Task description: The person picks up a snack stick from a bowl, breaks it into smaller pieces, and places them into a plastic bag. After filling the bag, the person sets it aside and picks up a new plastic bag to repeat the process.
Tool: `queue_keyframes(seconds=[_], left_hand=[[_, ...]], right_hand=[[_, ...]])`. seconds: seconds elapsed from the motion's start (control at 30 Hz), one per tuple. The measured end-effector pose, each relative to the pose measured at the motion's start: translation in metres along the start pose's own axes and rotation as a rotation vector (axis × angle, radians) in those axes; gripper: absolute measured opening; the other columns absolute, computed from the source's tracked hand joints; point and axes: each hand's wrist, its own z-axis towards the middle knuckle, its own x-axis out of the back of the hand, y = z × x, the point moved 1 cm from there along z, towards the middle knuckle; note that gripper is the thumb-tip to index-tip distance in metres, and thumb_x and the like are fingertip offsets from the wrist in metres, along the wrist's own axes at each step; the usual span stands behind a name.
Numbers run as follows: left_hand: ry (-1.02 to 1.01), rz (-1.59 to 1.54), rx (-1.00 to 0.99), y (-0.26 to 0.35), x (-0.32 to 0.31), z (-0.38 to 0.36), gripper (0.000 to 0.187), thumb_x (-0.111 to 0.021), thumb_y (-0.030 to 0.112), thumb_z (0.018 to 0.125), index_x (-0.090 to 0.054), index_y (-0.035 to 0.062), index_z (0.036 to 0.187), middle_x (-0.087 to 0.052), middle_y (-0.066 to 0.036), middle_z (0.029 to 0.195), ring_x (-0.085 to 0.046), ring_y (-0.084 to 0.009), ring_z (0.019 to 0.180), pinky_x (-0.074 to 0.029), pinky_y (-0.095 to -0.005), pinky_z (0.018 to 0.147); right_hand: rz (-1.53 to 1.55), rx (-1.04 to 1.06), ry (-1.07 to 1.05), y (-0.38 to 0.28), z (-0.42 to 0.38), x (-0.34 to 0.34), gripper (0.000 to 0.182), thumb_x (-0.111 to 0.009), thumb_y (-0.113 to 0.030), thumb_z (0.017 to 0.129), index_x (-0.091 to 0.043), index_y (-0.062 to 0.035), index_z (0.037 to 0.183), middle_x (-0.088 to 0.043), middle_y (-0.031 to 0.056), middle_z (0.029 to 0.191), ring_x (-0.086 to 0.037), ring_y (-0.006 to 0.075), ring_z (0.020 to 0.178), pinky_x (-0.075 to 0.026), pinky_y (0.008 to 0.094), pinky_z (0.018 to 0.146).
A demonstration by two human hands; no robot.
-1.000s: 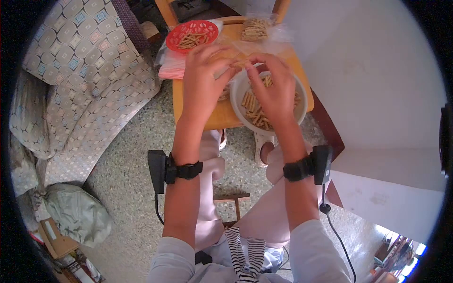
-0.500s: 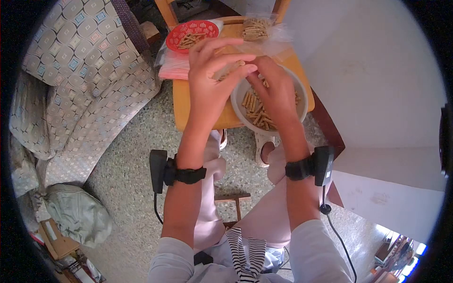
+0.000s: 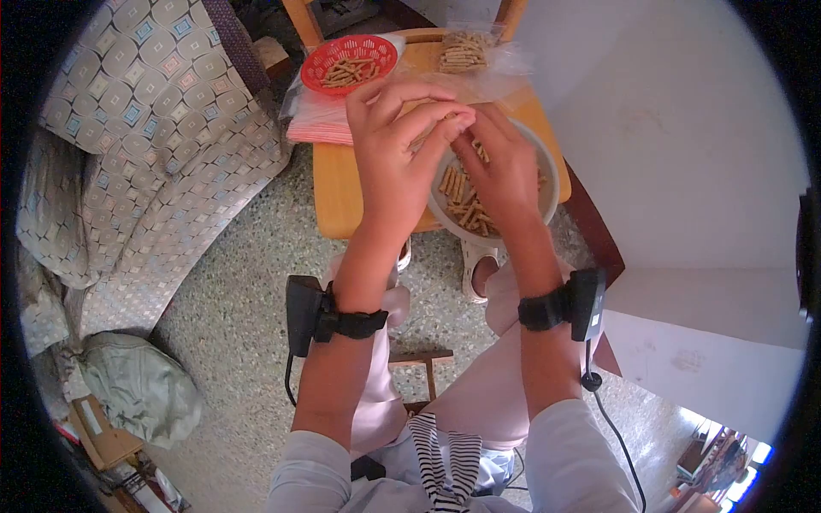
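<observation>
Two hands up over a small wooden desk [image 3: 342, 201] here. The left hand [image 3: 395, 158] is raised above the near edge of one white bowl [image 3: 547, 184], and its grip is together — thumb and fingers pinched on what looks like a clear plastic bag [image 3: 428, 120], though the film is hard to make out against the desk. The right hand [image 3: 500, 167] sits right over the bowl, its fingertips meeting the left hand's at the same spot; its grip looks closed on something small there, but I can't tell what exactly. The bowl is full of short tan snack sticks [image 3: 462, 201] — way too many to count — and it stands on the right half of the desk, partly hidden by both hands. Further back there's one red plastic basket [image 3: 349, 61] with a smaller heap of the same sticks, resting on a stack of pink-edged bags [image 3: 312, 120] at the left far corner. One more clear bag of sticks [image 3: 466, 53] lies at the far edge. So that's three lots of sticks total. Each wrist wears one black band with a box, two in all.
</observation>
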Motion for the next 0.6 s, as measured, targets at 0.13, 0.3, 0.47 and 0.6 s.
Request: queue_keyframes(seconds=[0.13,0.3,0.47,0.6], left_hand=[[0.048,0.081,-0.018,0.005,-0.001,-0.003,0.010,-0.075,0.015,0.075,-0.075,0.0154,0.085,-0.064,0.003,0.097,-0.045,-0.0243,0.105,-0.036,-0.0377,0.094],[0.166,0.067,0.099,-0.009,-0.004,0.001,0.011,-0.076,0.017,0.075,-0.075,0.0150,0.085,-0.059,0.001,0.104,-0.045,-0.0268,0.105,-0.036,-0.0390,0.093],[0.033,0.293,0.037,-0.032,-0.010,0.000,0.013,-0.075,0.021,0.077,-0.074,0.0128,0.086,-0.061,-0.002,0.106,-0.047,-0.0279,0.108,-0.036,-0.0414,0.095],[-0.171,0.309,0.012,-0.052,-0.021,-0.001,0.010,-0.073,0.021,0.078,-0.073,0.0138,0.084,-0.061,-0.001,0.106,-0.046,-0.0310,0.111,-0.037,-0.0446,0.093]], right_hand=[[-0.008,-0.006,0.011,-0.003,0.001,-0.001,0.019,-0.065,-0.016,0.085,-0.061,-0.0051,0.099,-0.061,0.0122,0.099,-0.061,0.0364,0.085,-0.049,0.0434,0.072],[-0.179,-0.115,-0.344,0.017,-0.010,-0.008,0.021,-0.064,-0.022,0.084,-0.064,-0.0096,0.102,-0.064,0.0128,0.101,-0.060,0.0344,0.099,-0.046,0.0519,0.083],[-0.472,-0.268,-0.694,0.022,-0.037,-0.013,0.033,-0.071,-0.023,0.076,-0.066,-0.0168,0.108,-0.064,0.0084,0.107,-0.055,0.0326,0.111,-0.041,0.0493,0.094],[-0.490,-0.249,-0.662,0.030,-0.038,-0.019,0.034,-0.073,-0.021,0.074,-0.067,-0.0189,0.107,-0.064,0.0082,0.105,-0.054,0.0323,0.111,-0.040,0.0488,0.094]])
